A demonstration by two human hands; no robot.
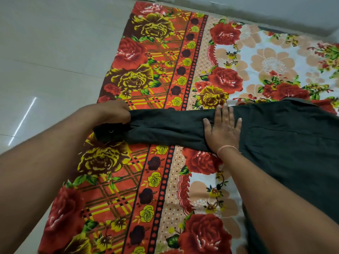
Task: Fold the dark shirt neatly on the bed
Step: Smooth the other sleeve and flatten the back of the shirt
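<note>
While the dark shirt (284, 143) lies on the bed (156, 180), sleeve (165, 125) stretched toward the left edge, the left grip (113, 111) pinches its cuff (110, 132) and the right grip (222, 129), fingers (224, 114) spread, presses the sleeve.

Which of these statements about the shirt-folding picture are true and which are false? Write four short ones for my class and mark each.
1. The left hand grips the sleeve near its cuff. True.
2. The right hand is curled into a fist. False: it lies flat with straight fingers, pressing on the dark shirt.
3. The shirt lies on a plain white sheet. False: it lies on a floral sheet with red and yellow roses.
4. The sleeve is stretched out between the two hands. True.
</note>
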